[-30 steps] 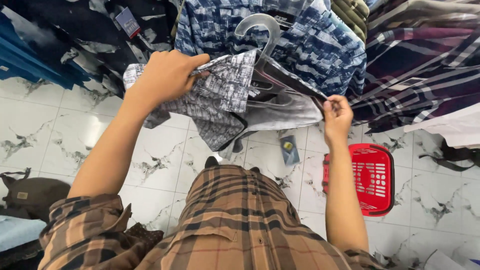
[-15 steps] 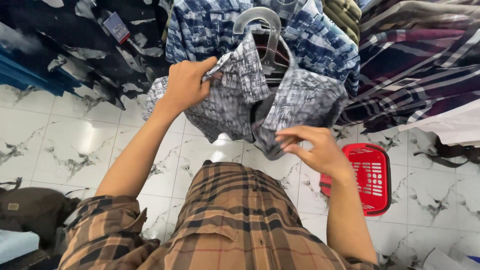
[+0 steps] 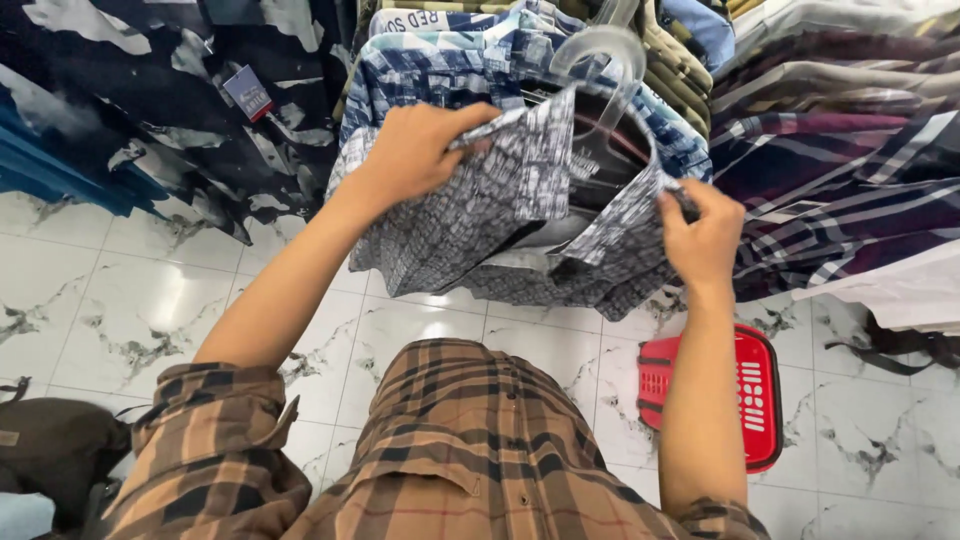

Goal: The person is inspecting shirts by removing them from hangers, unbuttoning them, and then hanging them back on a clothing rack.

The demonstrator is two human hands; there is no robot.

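from the head view i look straight down over my own brown plaid shirt (image 3: 470,450) toward a rack of hanging clothes at the far side. my left hand (image 3: 415,155) is raised at the far centre-left, its fingers curled tight and pinched over the left front edge of a grey-and-white patterned shirt (image 3: 470,220), thumb on top of the cloth. my right hand (image 3: 700,235) is at the right of that garment, fingers bent and closed on its right front edge, knuckles toward me. between the two hands the shirt is spread apart, so its dark inner lining shows in the middle. the shirt hangs from a clear plastic hanger (image 3: 600,50), whose hook rises at the far centre, just above the collar. the lower hem droops toward me and bunches between my forearms.

behind it, touching on the far side, hangs a blue-and-white patterned shirt (image 3: 430,70). to the right, purple and dark striped shirts (image 3: 840,170) press close beside my right hand. to the far left, dark garments with pale patches (image 3: 150,90) hang, one bearing a small tag (image 3: 248,92). under everything is a white marbled tile floor (image 3: 130,300). a red plastic basket (image 3: 750,400) sits on the tiles, near right, partly hidden by my right forearm. a dark brown bag (image 3: 50,450) lies at the near left edge.
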